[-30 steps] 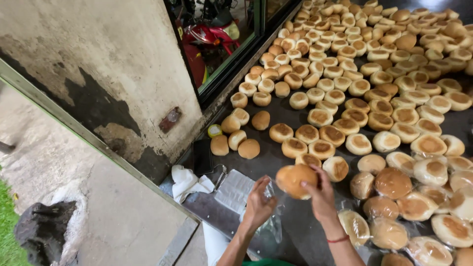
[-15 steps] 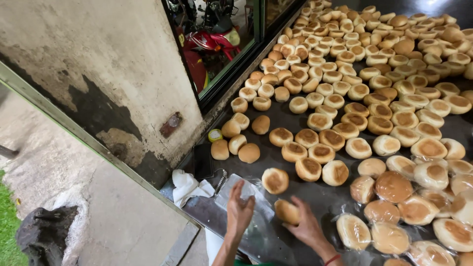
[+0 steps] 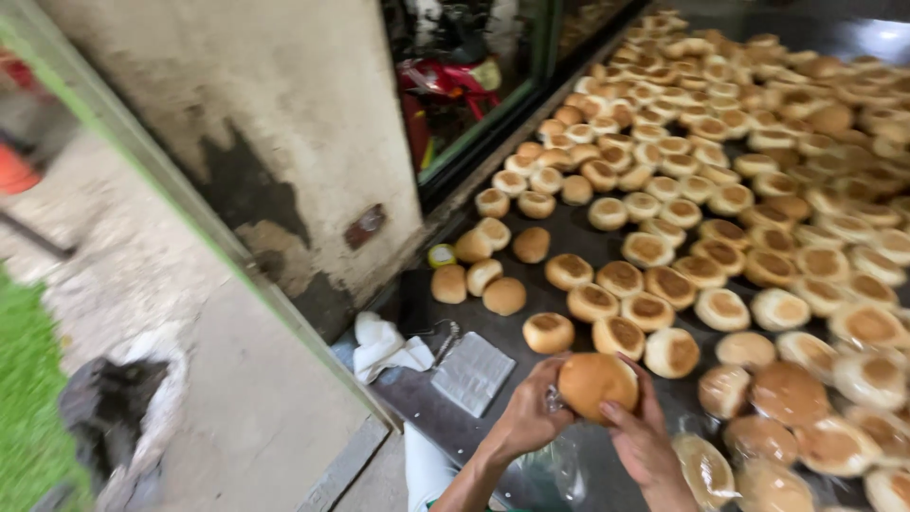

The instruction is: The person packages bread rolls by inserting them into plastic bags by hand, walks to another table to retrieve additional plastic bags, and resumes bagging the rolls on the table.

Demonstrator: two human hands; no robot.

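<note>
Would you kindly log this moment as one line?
left hand: on bun | right hand: on bun | nearby: buns on table, bagged buns

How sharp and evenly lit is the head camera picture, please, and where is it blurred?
Head view: the left edge smears with motion blur; the bun between the left hand and right hand is soft; glare whitens the far right corner of the dark tabletop.

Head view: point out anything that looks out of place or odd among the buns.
A small yellow-green round thing sits at the wall-side edge of the buns, unlike the rest. A crumpled white cloth and a flat whitish packet lie on the dark surface beside them. Both hands, left hand and right hand, hold one bun.
</note>
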